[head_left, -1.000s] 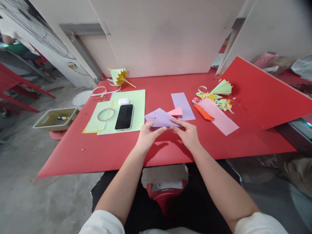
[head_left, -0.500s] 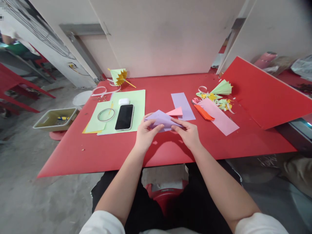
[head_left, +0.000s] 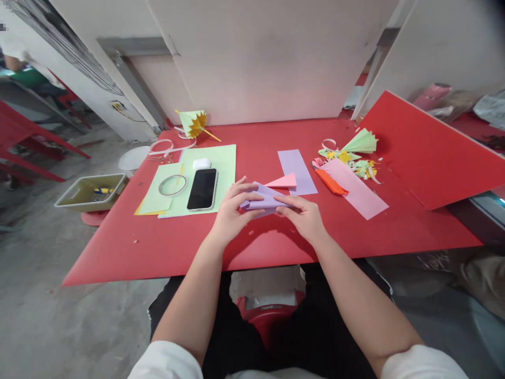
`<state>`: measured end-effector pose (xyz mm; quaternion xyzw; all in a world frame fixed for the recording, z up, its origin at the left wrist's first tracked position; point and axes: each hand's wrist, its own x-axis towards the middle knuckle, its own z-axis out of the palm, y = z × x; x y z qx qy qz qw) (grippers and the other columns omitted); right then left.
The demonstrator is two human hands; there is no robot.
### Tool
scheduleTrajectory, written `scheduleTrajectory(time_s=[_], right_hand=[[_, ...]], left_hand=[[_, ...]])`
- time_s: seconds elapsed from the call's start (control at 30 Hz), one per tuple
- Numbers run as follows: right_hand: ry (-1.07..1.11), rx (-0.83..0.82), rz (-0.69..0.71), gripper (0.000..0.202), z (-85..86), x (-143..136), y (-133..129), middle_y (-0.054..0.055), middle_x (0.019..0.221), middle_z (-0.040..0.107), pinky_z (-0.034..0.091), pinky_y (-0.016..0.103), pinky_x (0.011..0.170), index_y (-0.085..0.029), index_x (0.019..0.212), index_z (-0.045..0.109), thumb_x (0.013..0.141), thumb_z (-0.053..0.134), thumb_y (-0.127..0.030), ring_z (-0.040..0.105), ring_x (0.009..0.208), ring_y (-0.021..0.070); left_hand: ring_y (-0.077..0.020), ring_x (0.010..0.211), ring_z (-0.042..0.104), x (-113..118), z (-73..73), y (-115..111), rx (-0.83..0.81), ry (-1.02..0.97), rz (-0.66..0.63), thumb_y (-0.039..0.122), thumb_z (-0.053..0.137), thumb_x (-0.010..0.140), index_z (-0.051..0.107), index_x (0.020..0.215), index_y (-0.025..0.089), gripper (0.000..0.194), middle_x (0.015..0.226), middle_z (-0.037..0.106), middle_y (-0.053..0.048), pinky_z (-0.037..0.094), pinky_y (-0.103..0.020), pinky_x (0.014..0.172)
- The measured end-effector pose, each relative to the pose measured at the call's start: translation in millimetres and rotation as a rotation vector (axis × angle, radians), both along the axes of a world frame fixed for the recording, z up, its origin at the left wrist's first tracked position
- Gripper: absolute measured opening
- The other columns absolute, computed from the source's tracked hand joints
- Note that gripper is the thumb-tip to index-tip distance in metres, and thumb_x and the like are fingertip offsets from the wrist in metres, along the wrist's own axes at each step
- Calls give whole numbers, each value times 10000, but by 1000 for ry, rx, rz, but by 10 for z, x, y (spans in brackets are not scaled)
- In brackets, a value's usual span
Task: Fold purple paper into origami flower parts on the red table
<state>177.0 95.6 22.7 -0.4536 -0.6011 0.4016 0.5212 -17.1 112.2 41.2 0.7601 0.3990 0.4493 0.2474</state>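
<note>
A folded sheet of purple paper (head_left: 265, 200) is held between both hands, just above the red table. My left hand (head_left: 235, 206) grips its left end, fingers laid over the top and thumb at the near edge. Pinching the right end, my right hand (head_left: 303, 211) has thumb and forefinger closed on the paper. Behind it lies a pointed, folded pink paper piece (head_left: 286, 181), partly over a flat purple paper strip (head_left: 296, 171). An orange utility knife (head_left: 331, 182) rests to the right, touching a pink paper strip (head_left: 357, 190).
On the left, a black-screened phone (head_left: 202, 189), a white case (head_left: 201, 164) and a tape roll (head_left: 172, 185) lie on green sheets (head_left: 225, 158). Small paper umbrellas (head_left: 197, 125) stand behind. Paper scraps (head_left: 365, 169) and a tilted red board (head_left: 430, 152) are at right.
My left hand has shifted its fingers over the top of the purple paper, whose raised peak is now lower and folded down. My right hand has stayed nearly in place.
</note>
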Motion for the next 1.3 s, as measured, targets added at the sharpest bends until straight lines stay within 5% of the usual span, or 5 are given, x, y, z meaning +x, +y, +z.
scheduleTrajectory(time_s=[0.4,0.87,1.07,1.2,1.3], right_hand=[[-82,83,10,180,10,11,-8,12,944,688,545,346,808,-294,918,706,751,650,-334,642,894,185],[71,-76,-16,220,-7,-23,-3,13,849,685,585,300,662,-229,845,672,695,674,-389,673,673,150],[-91,12,-59,250,13,-6,-8,20,946,665,551,326,735,-255,944,621,718,661,-352,643,874,184],[-168,36,-65,307,21,8,-6,22,1024,648,512,344,802,-274,1027,592,732,653,-335,590,1006,202],[-179,51,-44,323,15,11,-1,14,1069,633,497,340,820,-284,1052,583,737,649,-317,586,993,192]], left_hand=[[-266,1180,472,5,50,-30,-164,-9,-57,320,703,700,689,913,241,228,1229,495,-84,398,-452,993],[-245,1093,528,11,-9,-6,-210,2,57,332,669,726,706,778,213,135,1197,509,-77,447,-393,917],[-216,1002,577,33,-15,-14,-431,-195,-31,284,714,670,533,1208,263,568,1224,536,-90,500,-316,777],[-170,796,615,44,15,-35,-497,-165,-43,257,708,668,490,1267,264,638,978,648,-51,499,-273,674],[-185,843,629,52,54,-59,-523,-109,-62,236,708,657,501,1265,290,645,1016,657,-41,503,-287,723]])
